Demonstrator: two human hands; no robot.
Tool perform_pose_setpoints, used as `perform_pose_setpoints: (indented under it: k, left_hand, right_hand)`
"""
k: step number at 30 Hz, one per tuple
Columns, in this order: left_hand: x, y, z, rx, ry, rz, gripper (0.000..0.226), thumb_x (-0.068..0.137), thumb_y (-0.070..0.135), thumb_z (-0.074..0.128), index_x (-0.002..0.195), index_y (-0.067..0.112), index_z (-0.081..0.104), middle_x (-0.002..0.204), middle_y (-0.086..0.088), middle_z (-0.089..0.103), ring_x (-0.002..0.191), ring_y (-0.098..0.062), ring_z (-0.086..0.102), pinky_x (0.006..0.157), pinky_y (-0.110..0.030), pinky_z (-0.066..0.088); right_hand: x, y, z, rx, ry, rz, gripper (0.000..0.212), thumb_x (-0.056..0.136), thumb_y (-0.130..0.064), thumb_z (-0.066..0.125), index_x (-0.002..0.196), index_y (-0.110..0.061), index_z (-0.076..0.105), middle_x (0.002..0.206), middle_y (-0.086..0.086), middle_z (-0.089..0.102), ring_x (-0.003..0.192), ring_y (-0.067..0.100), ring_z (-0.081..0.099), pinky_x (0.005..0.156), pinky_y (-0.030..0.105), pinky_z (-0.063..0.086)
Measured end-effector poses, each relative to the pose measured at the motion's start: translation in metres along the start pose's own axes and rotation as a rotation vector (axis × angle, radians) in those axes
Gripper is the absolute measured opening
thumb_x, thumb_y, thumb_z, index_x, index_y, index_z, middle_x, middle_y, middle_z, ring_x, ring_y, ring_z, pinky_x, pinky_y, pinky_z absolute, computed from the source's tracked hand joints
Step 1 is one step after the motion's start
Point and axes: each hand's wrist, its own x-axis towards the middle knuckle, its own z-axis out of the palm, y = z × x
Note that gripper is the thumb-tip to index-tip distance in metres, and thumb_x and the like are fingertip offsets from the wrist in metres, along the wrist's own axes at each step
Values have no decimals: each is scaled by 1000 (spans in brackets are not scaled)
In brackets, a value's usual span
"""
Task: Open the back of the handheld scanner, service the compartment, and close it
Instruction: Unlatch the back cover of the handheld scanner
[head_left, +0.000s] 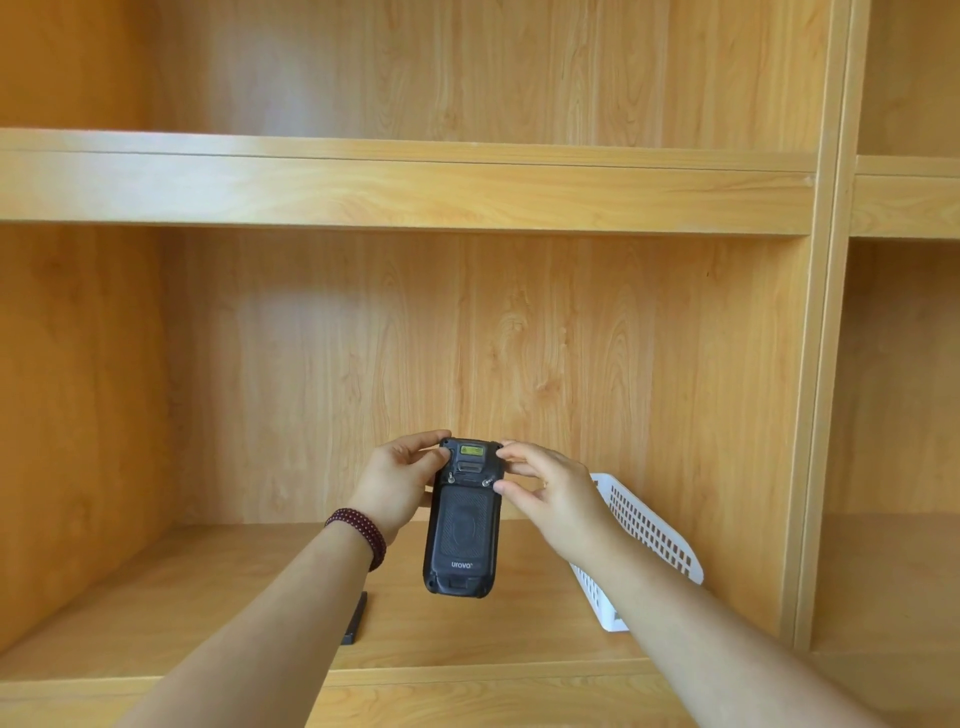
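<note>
Above the wooden shelf (218, 587), held upright, back facing the camera: handheld scanner (461, 519), dark, cover on. Left hand (396, 486) grips its top left edge; right hand (550, 493) pinches the top right corner. Behind: white perforated basket (649, 525). Below left: flat black block (356, 618).

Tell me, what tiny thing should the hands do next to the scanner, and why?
Probably turn the small latch by the right hand. The back cover sits closed on the scanner, with a second latch opposite. The left hand grips the top, steadying it, and the right hand's fingertips already touch that corner.
</note>
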Motion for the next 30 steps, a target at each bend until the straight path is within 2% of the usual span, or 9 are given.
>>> perform_pose_setpoints:
  k: [5, 8, 10, 13, 16, 18, 21, 23, 30]
  left_hand:
    - [1, -2, -1, 20, -13, 6, 25, 96, 9, 57, 120, 10, 64, 90, -8, 76, 78, -18, 71, 67, -35, 61]
    - [3, -5, -1, 23, -10, 2, 25, 95, 9, 57, 120, 9, 64, 93, -11, 76, 80, -21, 71, 67, -36, 61]
    - [3, -6, -1, 24, -11, -1, 25, 95, 9, 57, 120, 9, 64, 95, -13, 76, 80, -22, 71, 68, -38, 61]
    - [5, -6, -1, 18, -29, -7, 23, 96, 8, 56, 118, 10, 64, 94, -12, 76, 80, -23, 70, 70, -39, 61]
    - [2, -8, 4, 14, -48, -12, 22, 96, 8, 56, 116, 11, 65, 89, -9, 76, 77, -19, 71, 68, -37, 60]
    - [2, -11, 6, 12, -30, -18, 23, 96, 9, 56, 117, 10, 65, 92, -10, 76, 77, -20, 71, 68, -37, 60]
    - [5, -11, 6, 3, -2, -13, 24, 96, 10, 56, 118, 10, 64, 95, -10, 76, 81, -21, 72, 67, -36, 60]
    - [7, -8, 5, 1, 0, -7, 24, 96, 9, 56, 118, 11, 64, 96, -11, 76, 80, -19, 72, 65, -34, 60]
    - [7, -7, 7, 8, 4, 5, 25, 96, 9, 57, 119, 11, 64, 98, -11, 76, 85, -22, 72, 67, -34, 61]
  right_hand:
    - [4, -3, -1, -160, -15, -93, 10, 90, -18, 66, 99, -17, 72, 130, -1, 57, 103, 17, 63, 85, 30, 55]
    - [7, 1, 0, -297, -42, -164, 14, 92, -21, 63, 100, -13, 71, 131, 3, 58, 92, 20, 67, 85, 36, 56]
    - [8, 2, 1, -397, -28, -247, 21, 93, -26, 58, 99, -11, 71, 129, 8, 61, 84, 23, 70, 78, 36, 59]
    - [9, 4, 2, -446, 28, -368, 29, 90, -28, 48, 89, -9, 69, 109, 9, 69, 70, 22, 69, 60, 32, 59]
    - [14, 6, -2, -424, 36, -394, 26, 92, -23, 48, 87, -7, 67, 92, 2, 67, 70, 18, 63, 59, 34, 56]
    - [16, 7, -5, -383, 12, -361, 25, 92, -24, 50, 90, -7, 69, 95, 2, 68, 75, 18, 64, 64, 36, 57]
    - [11, 13, -5, -271, -23, -261, 13, 91, -16, 63, 98, -8, 71, 119, 7, 66, 92, 19, 68, 81, 37, 58]
    - [9, 16, -4, -232, -30, -224, 12, 90, -15, 66, 99, -9, 71, 130, 8, 61, 98, 19, 68, 87, 38, 56]
    - [12, 14, -1, -395, 2, -309, 9, 89, -18, 66, 90, -9, 69, 126, 13, 64, 84, 26, 72, 75, 40, 60]
